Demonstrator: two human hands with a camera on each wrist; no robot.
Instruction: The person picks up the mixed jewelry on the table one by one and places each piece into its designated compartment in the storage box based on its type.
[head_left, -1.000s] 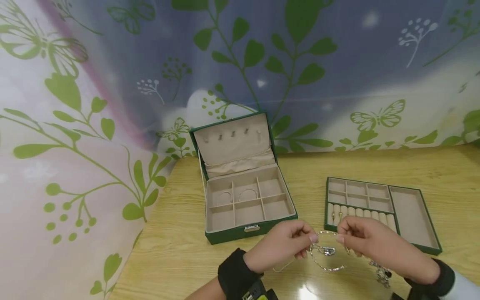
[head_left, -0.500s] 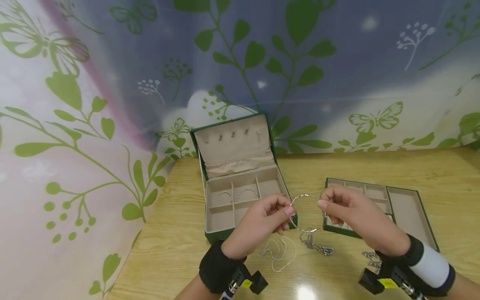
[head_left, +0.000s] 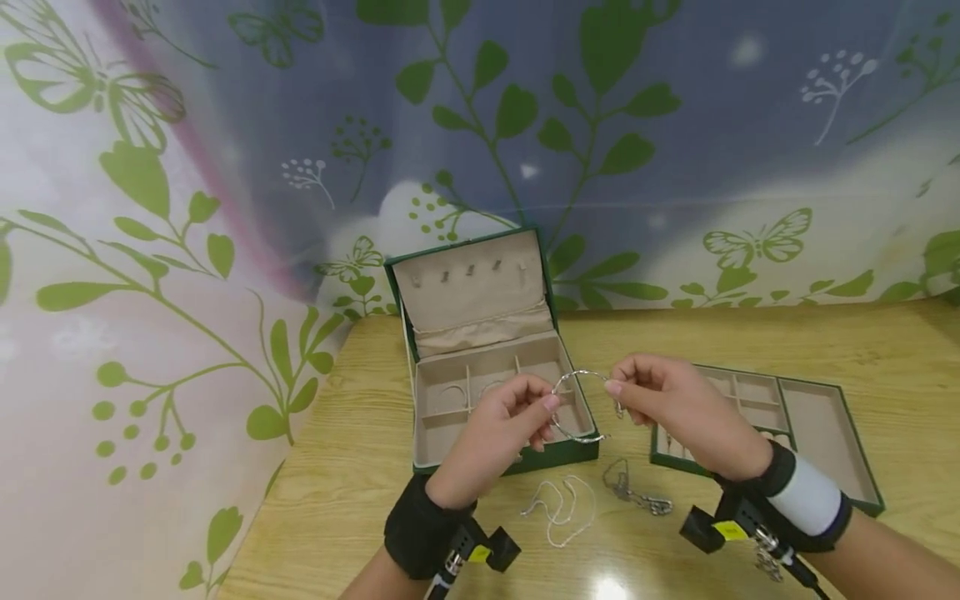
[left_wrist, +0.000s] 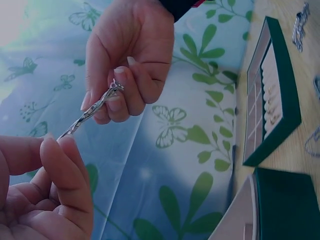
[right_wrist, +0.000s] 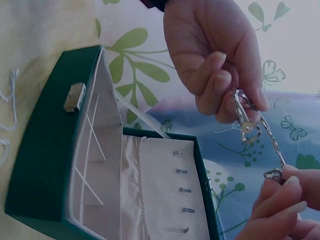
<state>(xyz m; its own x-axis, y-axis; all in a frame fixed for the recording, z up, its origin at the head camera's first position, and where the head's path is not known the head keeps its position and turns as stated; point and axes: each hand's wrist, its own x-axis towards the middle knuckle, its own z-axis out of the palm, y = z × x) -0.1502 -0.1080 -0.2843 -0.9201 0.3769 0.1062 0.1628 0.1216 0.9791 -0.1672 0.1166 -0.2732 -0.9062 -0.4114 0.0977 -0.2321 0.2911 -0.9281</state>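
Both hands hold a silver bracelet (head_left: 581, 372) up in front of the open jewelry box (head_left: 555, 454), its twisted band forming an open loop. My left hand (head_left: 491, 437) pinches the loop's left side between thumb and fingers. On the other side, my right hand (head_left: 678, 408) pinches an end of it with thumb and curled fingers. In the right wrist view, the bracelet (right_wrist: 271, 137) shows a narrow clasp-like end hanging at the right hand's fingertips. A thin bangle (head_left: 452, 388) lies in a back compartment of the box; another is mostly hidden by the left hand.
A green-edged tray (head_left: 821, 425) lies at the right; gold rings (left_wrist: 271, 102) sit in its ring rolls. On the wooden table (head_left: 315, 533) are a pale chain (head_left: 558, 543), a grey chain (head_left: 637, 497) and another silver piece (head_left: 767, 562) partly under the right wrist. A patterned curtain (head_left: 637, 208) stands behind.
Both hands have carried the bracelet up and to the left, from above the chains on the table to in front of the box. The chains now show more fully.
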